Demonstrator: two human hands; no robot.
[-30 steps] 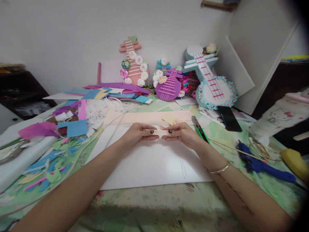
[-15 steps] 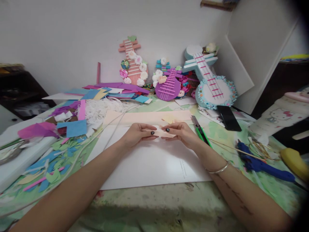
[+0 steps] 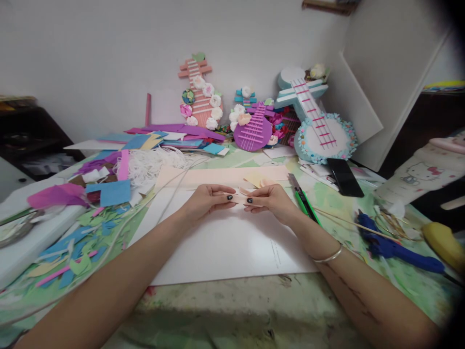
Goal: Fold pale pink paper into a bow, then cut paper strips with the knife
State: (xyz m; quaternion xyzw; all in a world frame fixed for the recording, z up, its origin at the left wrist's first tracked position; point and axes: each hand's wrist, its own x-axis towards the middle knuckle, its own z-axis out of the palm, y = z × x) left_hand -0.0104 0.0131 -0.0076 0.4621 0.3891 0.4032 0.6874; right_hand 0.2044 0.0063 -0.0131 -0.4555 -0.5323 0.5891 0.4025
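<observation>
Between them, my left hand [image 3: 210, 199] and my right hand [image 3: 271, 199] pinch a small pale peach paper strip [image 3: 240, 198] by its two ends, thumbs on top. Both hands are closed, with the fingertips a short gap apart. They hover over a white board [image 3: 218, 247]. Behind them a long peach paper sheet [image 3: 203, 177] lies along the board's far edge, with a few small cut pieces [image 3: 256, 180] on it. A green utility knife [image 3: 303, 201], blade partly out, rests right beside my right hand.
Paper scraps [image 3: 78, 257] and white shredded paper [image 3: 156, 165] cover the left side. A cable crosses there. On the right lie a blue glue gun [image 3: 395, 249], a phone [image 3: 345, 178] and a large cup [image 3: 425, 169]. Decorated lute shapes [image 3: 254, 128] lean at the back.
My right thumb has slid slightly left along the paper strip, closer to my left thumb. Everything else stays as it was.
</observation>
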